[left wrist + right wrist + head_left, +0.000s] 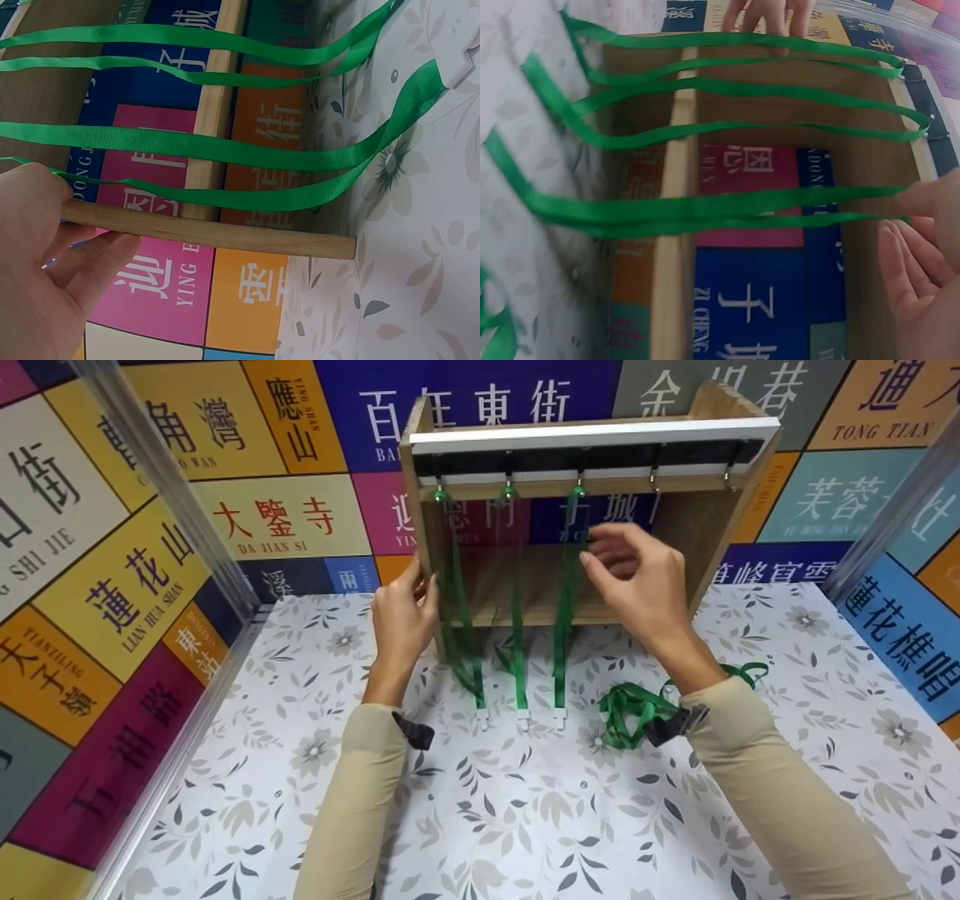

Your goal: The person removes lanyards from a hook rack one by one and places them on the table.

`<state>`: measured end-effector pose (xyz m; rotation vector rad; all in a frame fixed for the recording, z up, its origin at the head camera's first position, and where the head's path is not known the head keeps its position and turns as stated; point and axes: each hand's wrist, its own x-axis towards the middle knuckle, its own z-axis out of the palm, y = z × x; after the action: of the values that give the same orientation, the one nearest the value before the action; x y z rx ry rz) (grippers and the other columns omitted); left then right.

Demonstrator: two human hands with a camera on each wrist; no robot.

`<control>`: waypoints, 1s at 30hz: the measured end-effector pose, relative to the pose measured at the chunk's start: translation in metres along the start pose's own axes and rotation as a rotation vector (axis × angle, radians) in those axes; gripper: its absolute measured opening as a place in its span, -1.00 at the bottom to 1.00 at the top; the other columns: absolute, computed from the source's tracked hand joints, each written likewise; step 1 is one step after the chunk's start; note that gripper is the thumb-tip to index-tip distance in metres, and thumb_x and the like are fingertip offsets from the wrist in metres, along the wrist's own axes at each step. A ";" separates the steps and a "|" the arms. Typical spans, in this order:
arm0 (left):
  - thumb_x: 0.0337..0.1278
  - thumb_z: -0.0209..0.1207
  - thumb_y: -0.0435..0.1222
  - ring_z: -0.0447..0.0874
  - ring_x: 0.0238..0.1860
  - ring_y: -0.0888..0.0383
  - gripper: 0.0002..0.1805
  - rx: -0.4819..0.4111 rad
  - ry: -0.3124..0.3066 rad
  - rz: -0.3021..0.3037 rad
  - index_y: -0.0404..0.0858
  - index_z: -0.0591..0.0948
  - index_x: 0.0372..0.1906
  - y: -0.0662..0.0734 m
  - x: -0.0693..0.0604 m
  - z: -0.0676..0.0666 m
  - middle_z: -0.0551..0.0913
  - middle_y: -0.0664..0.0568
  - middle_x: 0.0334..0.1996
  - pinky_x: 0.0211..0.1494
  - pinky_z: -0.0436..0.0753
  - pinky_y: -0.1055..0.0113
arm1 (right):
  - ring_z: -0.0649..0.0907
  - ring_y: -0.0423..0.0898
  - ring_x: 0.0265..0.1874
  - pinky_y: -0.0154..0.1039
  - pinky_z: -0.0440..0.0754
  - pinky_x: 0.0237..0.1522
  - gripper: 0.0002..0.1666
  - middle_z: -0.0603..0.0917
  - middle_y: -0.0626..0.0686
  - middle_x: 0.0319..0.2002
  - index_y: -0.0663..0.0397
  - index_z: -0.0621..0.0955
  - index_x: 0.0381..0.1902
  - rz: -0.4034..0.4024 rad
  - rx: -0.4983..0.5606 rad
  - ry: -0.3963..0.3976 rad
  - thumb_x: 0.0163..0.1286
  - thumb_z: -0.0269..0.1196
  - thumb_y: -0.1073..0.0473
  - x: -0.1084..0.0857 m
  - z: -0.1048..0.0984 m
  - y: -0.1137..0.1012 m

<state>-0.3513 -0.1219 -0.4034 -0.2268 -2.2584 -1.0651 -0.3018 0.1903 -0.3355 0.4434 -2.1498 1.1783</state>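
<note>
Three green lanyards hang from hooks on a wooden rack (pixel 592 429); the left lanyard (pixel 459 585), the middle lanyard (pixel 517 615) and the right lanyard (pixel 566 607) trail onto the table, white clips at their lower ends. My left hand (pixel 405 611) holds the rack's left side panel (pixel 225 234), thumb inside and fingers outside in the left wrist view. Beside the right lanyard is my right hand (pixel 637 577), thumb and index finger apart in the head view. In the right wrist view the thumb (pixel 930 199) overlaps that lanyard's edge.
A heap of green lanyards (pixel 634 712) lies on the floral tablecloth (pixel 525 810), partly behind the right wrist. Two hooks (pixel 654 480) at the rack's right end carry nothing. Walls with coloured street-name panels (pixel 292 517) stand behind and at both sides.
</note>
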 end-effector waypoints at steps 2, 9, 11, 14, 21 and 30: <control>0.56 0.27 -0.20 0.88 0.13 -0.03 -0.58 0.002 0.003 0.004 -0.10 0.68 0.40 0.000 0.000 0.000 0.83 -0.11 0.17 0.15 0.85 0.14 | 0.78 -0.24 -0.17 -0.50 0.73 -0.13 -0.62 0.86 0.06 -0.09 0.09 0.76 0.16 0.011 0.021 0.045 0.45 0.49 0.10 0.007 0.004 -0.006; 0.56 0.26 -0.20 0.90 0.09 -0.03 -0.59 0.031 0.012 0.012 -0.10 0.69 0.39 -0.001 -0.001 0.001 0.85 -0.13 0.12 0.13 0.86 0.13 | 0.78 -0.13 -0.11 -0.47 0.71 -0.13 -0.50 0.84 0.08 -0.05 0.10 0.77 0.14 0.066 0.036 0.084 0.38 0.55 -0.05 0.025 0.014 -0.022; 0.56 0.26 -0.19 0.90 0.09 -0.04 -0.58 0.033 0.011 0.008 -0.11 0.68 0.40 -0.002 -0.001 0.001 0.85 -0.13 0.13 0.13 0.86 0.13 | 0.79 -0.12 -0.12 -0.52 0.68 -0.15 -0.51 0.86 0.07 -0.07 0.07 0.80 0.10 0.091 0.011 0.089 0.37 0.55 -0.10 0.028 0.017 -0.025; 0.56 0.26 -0.20 0.90 0.09 -0.03 -0.56 0.028 0.011 0.004 -0.10 0.67 0.43 -0.001 0.000 0.001 0.84 -0.13 0.14 0.13 0.86 0.13 | 0.81 -0.12 -0.16 -0.53 0.64 -0.15 -0.55 0.89 0.06 -0.13 0.02 0.84 0.00 0.114 -0.035 0.095 0.38 0.53 -0.17 0.032 0.019 -0.030; 0.56 0.25 -0.21 0.90 0.08 -0.02 -0.57 0.024 0.019 0.013 -0.11 0.68 0.41 -0.002 0.000 0.001 0.84 -0.14 0.14 0.12 0.87 0.14 | 0.81 -0.28 -0.31 -0.52 0.59 -0.18 -0.58 0.92 0.01 -0.23 -0.02 0.90 -0.12 0.135 -0.133 0.146 0.42 0.47 -0.22 0.043 0.017 -0.038; 0.56 0.26 -0.20 0.89 0.11 -0.02 -0.52 0.013 0.003 0.000 -0.08 0.63 0.47 -0.001 0.000 0.000 0.81 -0.13 0.20 0.14 0.86 0.15 | 0.68 -0.55 -0.49 -0.56 0.60 -0.24 -0.74 0.92 0.05 -0.29 0.02 0.91 -0.19 0.112 -0.115 0.139 0.44 0.46 -0.03 0.042 0.005 -0.051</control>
<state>-0.3520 -0.1224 -0.4045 -0.2202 -2.2623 -1.0496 -0.3061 0.1587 -0.2770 0.1871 -2.1311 1.1047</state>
